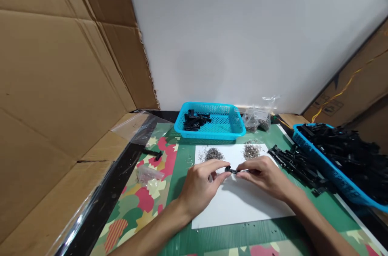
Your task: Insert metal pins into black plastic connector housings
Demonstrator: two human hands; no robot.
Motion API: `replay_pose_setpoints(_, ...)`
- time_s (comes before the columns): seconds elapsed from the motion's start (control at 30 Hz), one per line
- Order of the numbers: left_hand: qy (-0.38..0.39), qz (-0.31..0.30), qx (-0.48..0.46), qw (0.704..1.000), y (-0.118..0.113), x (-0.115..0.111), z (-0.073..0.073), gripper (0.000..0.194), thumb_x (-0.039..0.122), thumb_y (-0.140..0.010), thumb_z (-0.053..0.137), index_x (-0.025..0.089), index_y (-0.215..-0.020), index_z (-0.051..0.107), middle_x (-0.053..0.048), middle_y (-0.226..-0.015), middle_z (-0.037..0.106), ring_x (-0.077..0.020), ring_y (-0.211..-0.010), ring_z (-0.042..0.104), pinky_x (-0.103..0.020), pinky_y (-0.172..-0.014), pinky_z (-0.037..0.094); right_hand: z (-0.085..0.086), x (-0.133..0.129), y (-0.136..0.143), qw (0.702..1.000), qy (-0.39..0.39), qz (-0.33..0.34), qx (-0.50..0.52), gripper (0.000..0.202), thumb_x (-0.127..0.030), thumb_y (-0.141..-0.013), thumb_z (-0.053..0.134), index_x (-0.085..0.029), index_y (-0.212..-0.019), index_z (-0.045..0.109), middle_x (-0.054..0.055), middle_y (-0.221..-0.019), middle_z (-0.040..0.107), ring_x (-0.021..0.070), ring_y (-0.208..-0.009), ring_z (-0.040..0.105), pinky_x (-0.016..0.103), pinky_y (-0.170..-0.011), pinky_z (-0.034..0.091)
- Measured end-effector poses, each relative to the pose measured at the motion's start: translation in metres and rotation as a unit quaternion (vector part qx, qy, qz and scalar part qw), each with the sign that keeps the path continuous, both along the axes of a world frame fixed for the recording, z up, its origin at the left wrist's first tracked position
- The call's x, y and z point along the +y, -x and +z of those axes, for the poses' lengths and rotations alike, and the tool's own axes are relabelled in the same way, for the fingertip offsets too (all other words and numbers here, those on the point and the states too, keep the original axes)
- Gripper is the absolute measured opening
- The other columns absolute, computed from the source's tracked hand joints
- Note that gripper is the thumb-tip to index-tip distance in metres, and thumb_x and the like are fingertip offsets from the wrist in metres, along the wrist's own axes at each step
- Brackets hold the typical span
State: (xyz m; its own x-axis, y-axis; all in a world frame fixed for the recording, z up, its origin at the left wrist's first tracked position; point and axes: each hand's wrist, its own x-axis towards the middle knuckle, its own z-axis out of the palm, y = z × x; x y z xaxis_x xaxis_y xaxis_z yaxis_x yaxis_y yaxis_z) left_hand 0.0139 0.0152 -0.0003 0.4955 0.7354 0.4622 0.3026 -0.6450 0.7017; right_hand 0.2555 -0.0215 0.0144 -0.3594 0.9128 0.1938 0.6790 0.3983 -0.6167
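Observation:
Between my two hands, above a white sheet of paper (242, 203), is a small black plastic part (232, 170). My left hand (201, 183) pinches its left end between thumb and fingertips. Thumb and index finger of my right hand (262, 173) close on its right end, and those fingertips cover part of it. Just beyond my hands, a pile of small dark metal pieces (214, 153) lies on the left of the paper. A second pile of small lighter metal pieces (251, 151) lies on the right.
A blue basket (209, 135) with some black parts stands at the back. On the right, another blue basket (321, 163) is heaped with black parts, with loose black parts (303, 167) beside it. Plastic bags (257, 118) sit behind. One black part (153, 153) lies left. Cardboard (60, 66) walls the left side.

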Motion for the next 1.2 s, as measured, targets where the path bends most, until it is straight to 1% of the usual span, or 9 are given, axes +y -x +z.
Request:
replay_pose_setpoints(0.23, 0.014, 0.013, -0.035, 0.999, 0.002, 0.004, -0.001, 0.021, 0.02, -0.102, 0.06, 0.024, -0.112, 0.079, -0.003, -0.111, 0.079, -0.0138, -0.074, 0.067, -0.026, -0.064, 0.051, 0.006, 0.001, -0.048, 0.985, 0.007, -0.143, -0.095, 0.063, -0.063, -0.104, 0.047, -0.019, -0.064, 0.066, -0.001, -0.054, 0.051, 0.0123, -0.052, 0.038, 0.028, -0.054, 0.026)
replay_pose_setpoints(0.4, -0.008, 0.01, -0.028, 1.0, 0.003, -0.001, 0.002, 0.02, 0.015, -0.099, 0.059, 0.023, -0.105, 0.077, -0.002, -0.103, 0.078, -0.0123, -0.064, 0.061, -0.027, -0.063, 0.049, 0.029, -0.003, -0.103, 0.904, 0.007, -0.316, -0.288, 0.049, -0.057, -0.098, 0.051, -0.023, -0.069, 0.071, 0.007, -0.065, 0.069, 0.0222, -0.06, 0.062, 0.03, -0.054, 0.031)
replay_pose_setpoints(0.5, -0.039, 0.002, -0.034, 0.999, 0.001, -0.005, 0.002, 0.019, 0.013, -0.097, 0.06, 0.022, -0.103, 0.076, -0.001, -0.099, 0.078, -0.0113, -0.057, 0.058, -0.027, -0.062, 0.049, 0.04, -0.002, -0.121, 0.869, 0.038, -0.338, -0.36, 0.04, -0.049, -0.096, 0.053, -0.023, -0.073, 0.075, 0.011, -0.072, 0.074, 0.0279, -0.067, 0.068, 0.032, -0.055, 0.033)
replay_pose_setpoints(0.6, -0.073, 0.003, -0.044, 0.996, 0.0, -0.008, 0.001, 0.018, 0.013, -0.096, 0.061, 0.021, -0.1, 0.076, 0.001, -0.087, 0.078, -0.0115, -0.054, 0.057, -0.027, -0.06, 0.048, 0.049, 0.003, -0.122, 0.861, 0.049, -0.333, -0.381, 0.032, -0.045, -0.092, 0.059, -0.023, -0.08, 0.079, 0.012, -0.081, 0.077, 0.0292, -0.072, 0.07, 0.032, -0.055, 0.033)
replay_pose_setpoints(0.73, -0.127, 0.001, -0.064, 0.99, 0.0, -0.009, -0.001, 0.019, 0.01, -0.093, 0.061, 0.02, -0.099, 0.076, 0.001, -0.08, 0.078, -0.0119, -0.053, 0.061, -0.027, -0.058, 0.048, 0.064, 0.026, -0.092, 0.889, -0.004, -0.325, -0.322, 0.042, -0.05, -0.099, 0.051, -0.022, -0.089, 0.081, 0.009, -0.071, 0.072, 0.0242, -0.066, 0.065, 0.031, -0.055, 0.033)
replay_pose_setpoints(0.87, -0.182, -0.002, -0.054, 0.982, 0.0, -0.009, -0.007, 0.019, 0.01, -0.091, 0.06, 0.019, -0.097, 0.076, 0.001, -0.071, 0.077, -0.0132, -0.049, 0.062, -0.027, -0.054, 0.047, 0.075, 0.076, -0.035, 0.957, -0.033, -0.156, -0.242, 0.049, -0.052, -0.104, 0.046, -0.018, -0.1, 0.081, 0.003, -0.065, 0.065, 0.0164, -0.056, 0.055, 0.029, -0.056, 0.035)
replay_pose_setpoints(0.97, -0.217, -0.011, -0.032, 0.976, 0.0, -0.009, -0.012, 0.02, 0.01, -0.091, 0.059, 0.019, -0.097, 0.076, 0.002, -0.063, 0.074, -0.0142, -0.046, 0.062, -0.028, -0.052, 0.047, 0.07, 0.124, 0.01, 0.961, -0.044, -0.119, -0.245, 0.045, -0.047, -0.108, 0.045, -0.018, -0.113, 0.079, 0.004, -0.076, 0.07, 0.0152, -0.064, 0.059, 0.028, -0.061, 0.041)
replay_pose_setpoints(1.07, -0.241, -0.021, -0.024, 0.97, 0.0, -0.009, -0.014, 0.021, 0.01, -0.09, 0.057, 0.018, -0.098, 0.075, 0.002, -0.059, 0.072, -0.0144, -0.044, 0.062, -0.028, -0.05, 0.047, 0.056, 0.17, 0.043, 0.957, -0.029, -0.101, -0.272, 0.031, -0.038, -0.103, 0.063, -0.017, -0.121, 0.075, 0.007, -0.096, 0.076, 0.0177, -0.083, 0.069, 0.03, -0.076, 0.052)
replay_pose_setpoints(1.2, -0.238, -0.016, -0.018, 0.971, 0.001, -0.01, -0.014, 0.019, 0.011, -0.089, 0.058, 0.018, -0.095, 0.075, 0.003, -0.057, 0.069, -0.0149, -0.042, 0.06, -0.029, -0.048, 0.045, 0.035, 0.207, 0.069, 0.94, 0.011, -0.105, -0.323, 0.036, -0.037, -0.103, 0.067, -0.018, -0.133, 0.065, 0.011, -0.133, 0.067, 0.0247, -0.112, 0.069, 0.046, -0.095, 0.06)
